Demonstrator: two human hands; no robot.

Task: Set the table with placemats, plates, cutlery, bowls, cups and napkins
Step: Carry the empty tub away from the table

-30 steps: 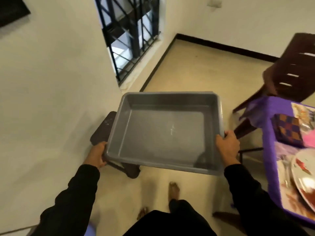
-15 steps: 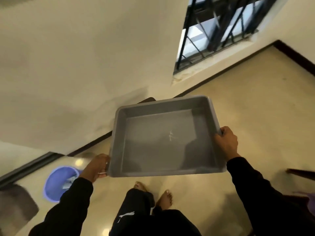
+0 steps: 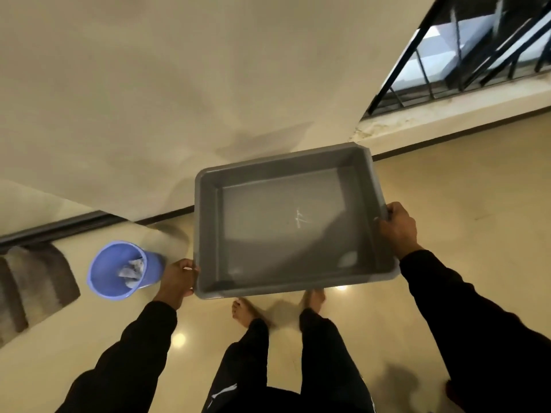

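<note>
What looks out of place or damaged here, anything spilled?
Nothing spilled. The grey tub held by the left hand and right hand is empty, with a small white scuff on its floor. The blue bin stands upright, holding crumpled paper.

The grey rectangular plastic tub [image 3: 286, 222] spans the space between the left hand [image 3: 178, 278] and right hand [image 3: 398, 229], each gripping a side rim. The cream wall [image 3: 179, 99] stands close beyond its far edge. A blue plastic waste bin [image 3: 119, 271] stands on the glossy beige floor [image 3: 462, 204] just left of the left hand. Open floor lies to the right.
</note>
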